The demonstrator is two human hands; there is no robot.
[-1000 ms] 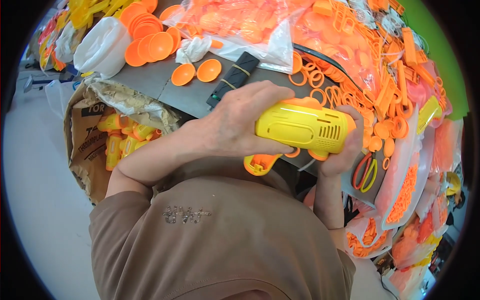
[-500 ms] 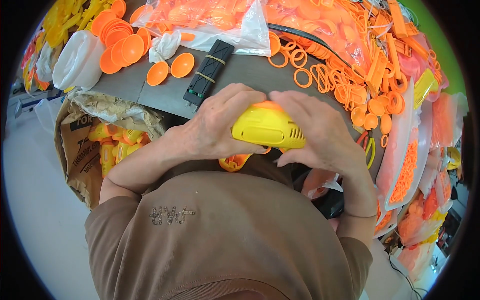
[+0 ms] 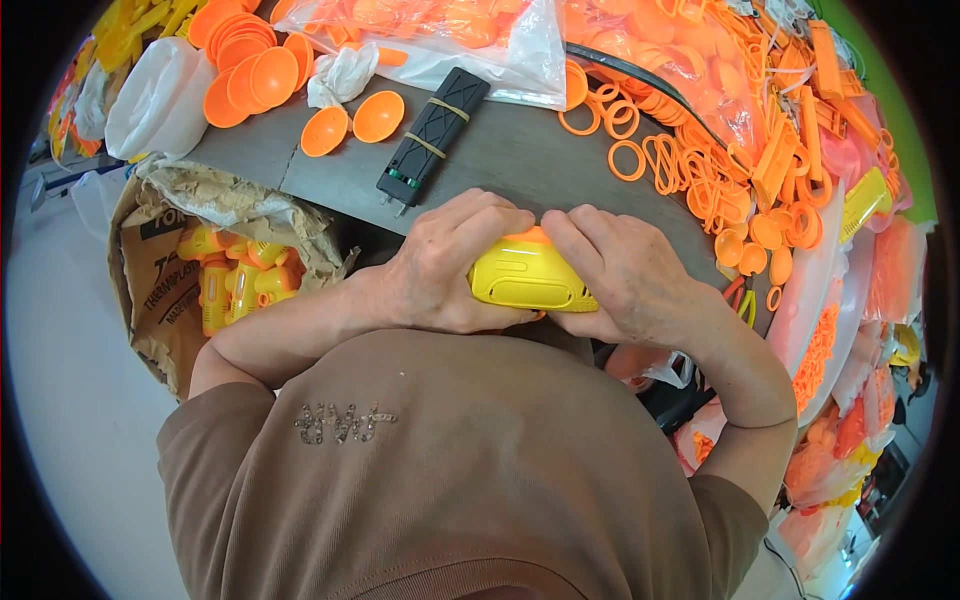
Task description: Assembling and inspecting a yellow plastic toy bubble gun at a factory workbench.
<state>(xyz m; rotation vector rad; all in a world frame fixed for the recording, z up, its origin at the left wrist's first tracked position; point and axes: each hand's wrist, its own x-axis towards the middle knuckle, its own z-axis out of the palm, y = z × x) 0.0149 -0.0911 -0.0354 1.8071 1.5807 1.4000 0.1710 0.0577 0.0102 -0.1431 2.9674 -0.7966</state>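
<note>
Close in front of my chest, my left hand [image 3: 440, 265] and my right hand [image 3: 645, 275] grip a yellow plastic housing [image 3: 525, 277] from its two ends. A strip of orange shows along its top edge, and vents show near its right end. My left fingers curl over the left end. The right fingers and thumb press around the other end. Parts of the housing are hidden behind both hands. On the dark table beyond, a black battery-like block [image 3: 428, 140] wrapped with rubber bands lies nearest my left hand.
Orange cups [image 3: 378, 117] and a white bag [image 3: 160, 100] are at the far left. A brown paper sack [image 3: 150, 290] of yellow-orange parts [image 3: 242, 290] stands by my left arm. Orange rings [image 3: 627, 160], loose parts and pliers handles [image 3: 745, 300] lie to the right.
The view has shifted slightly. My right fingers have closed further around the housing's right end, covering more vents. The orange-yellow piece below the hands is no longer visible.
</note>
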